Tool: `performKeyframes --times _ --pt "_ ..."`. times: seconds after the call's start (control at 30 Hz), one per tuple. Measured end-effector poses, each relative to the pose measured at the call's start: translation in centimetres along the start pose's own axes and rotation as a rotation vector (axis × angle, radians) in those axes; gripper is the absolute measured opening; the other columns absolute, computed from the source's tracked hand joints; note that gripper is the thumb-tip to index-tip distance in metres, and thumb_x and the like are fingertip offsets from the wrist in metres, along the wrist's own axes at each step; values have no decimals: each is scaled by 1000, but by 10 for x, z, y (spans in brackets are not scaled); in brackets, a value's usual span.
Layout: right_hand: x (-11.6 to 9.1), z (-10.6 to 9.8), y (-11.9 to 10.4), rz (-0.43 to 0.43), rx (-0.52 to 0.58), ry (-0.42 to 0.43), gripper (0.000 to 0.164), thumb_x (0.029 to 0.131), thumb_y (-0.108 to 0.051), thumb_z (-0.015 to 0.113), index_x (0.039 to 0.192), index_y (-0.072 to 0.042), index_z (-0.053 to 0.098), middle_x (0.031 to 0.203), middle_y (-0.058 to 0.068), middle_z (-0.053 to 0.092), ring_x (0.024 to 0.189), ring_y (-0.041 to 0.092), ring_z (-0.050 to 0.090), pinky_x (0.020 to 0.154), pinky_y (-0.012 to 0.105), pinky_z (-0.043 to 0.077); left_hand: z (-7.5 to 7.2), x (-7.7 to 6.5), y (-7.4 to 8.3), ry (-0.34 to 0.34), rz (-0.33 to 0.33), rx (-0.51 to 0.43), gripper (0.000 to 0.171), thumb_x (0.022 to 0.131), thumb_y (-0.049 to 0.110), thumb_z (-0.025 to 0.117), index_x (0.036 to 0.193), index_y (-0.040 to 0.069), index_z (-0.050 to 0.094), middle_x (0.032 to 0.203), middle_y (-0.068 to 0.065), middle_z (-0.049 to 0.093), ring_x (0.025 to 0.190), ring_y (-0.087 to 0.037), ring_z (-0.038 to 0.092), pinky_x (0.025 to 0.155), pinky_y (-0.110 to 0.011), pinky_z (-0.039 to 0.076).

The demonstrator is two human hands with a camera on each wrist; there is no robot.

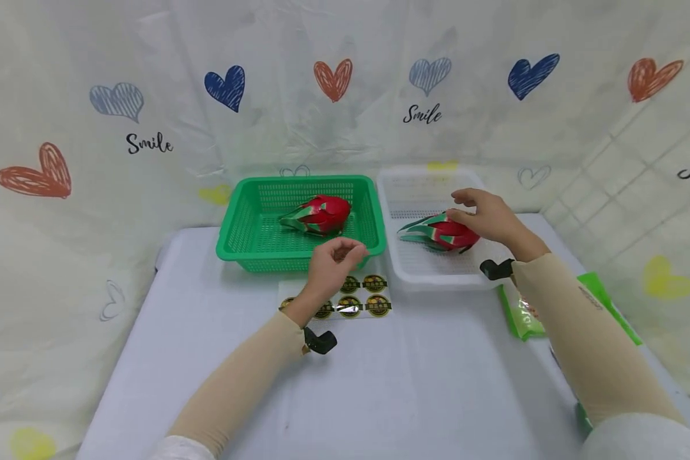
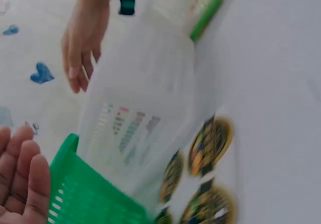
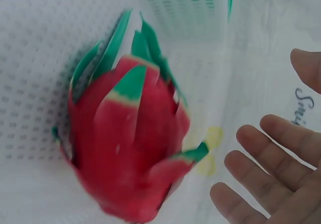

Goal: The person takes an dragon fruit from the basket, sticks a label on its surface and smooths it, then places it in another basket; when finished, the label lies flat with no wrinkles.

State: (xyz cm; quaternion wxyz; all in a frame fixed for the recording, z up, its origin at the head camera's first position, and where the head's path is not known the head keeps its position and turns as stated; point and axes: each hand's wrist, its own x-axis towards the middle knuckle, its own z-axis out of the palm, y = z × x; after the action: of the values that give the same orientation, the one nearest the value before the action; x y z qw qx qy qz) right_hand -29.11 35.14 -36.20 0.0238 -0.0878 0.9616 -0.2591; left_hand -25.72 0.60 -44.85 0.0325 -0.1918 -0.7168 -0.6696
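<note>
A red dragon fruit (image 1: 450, 232) with green-tipped scales lies in the white basket (image 1: 399, 265). Above its right end hovers my right hand (image 1: 485, 217); the right wrist view shows the spread fingers (image 3: 263, 156) apart from the fruit. Inside the green basket (image 1: 247, 262) rests a second dragon fruit (image 1: 322, 214). My left hand (image 1: 332, 265) is by that basket's front rim, fingers loosely bent and nothing visible in them. Beneath it, partly covered by the hand and wrist, lies a sheet of round black-and-gold stickers (image 1: 377, 305).
A green-and-white packet (image 1: 520, 313) lies at the right, partly hidden under my right forearm. Both baskets stand side by side near the back edge of the white-covered table (image 1: 379, 383). A curtain (image 1: 287, 38) printed with hearts hangs behind them.
</note>
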Motion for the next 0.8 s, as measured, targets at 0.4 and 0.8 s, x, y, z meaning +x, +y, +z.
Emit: performKeyframes --times 0.4,0.8 --pt "50 38 -53 -147 10 -38 59 103 -34 65 150 -2 49 148 26 56 138 44 52 114 63 42 -81 -37 -24 62 -560 -503 60 111 43 47 138 -9 59 104 -3 80 89 -9 76 80 -22 61" --pt "126 83 -134 -251 -63 -167 65 101 -32 69 152 2 47 154 25 51 141 42 52 114 58 45 -114 -30 -24 193 -534 -434 41 109 24 55 129 -12 62 111 -15 79 84 -7 75 79 -21 61"
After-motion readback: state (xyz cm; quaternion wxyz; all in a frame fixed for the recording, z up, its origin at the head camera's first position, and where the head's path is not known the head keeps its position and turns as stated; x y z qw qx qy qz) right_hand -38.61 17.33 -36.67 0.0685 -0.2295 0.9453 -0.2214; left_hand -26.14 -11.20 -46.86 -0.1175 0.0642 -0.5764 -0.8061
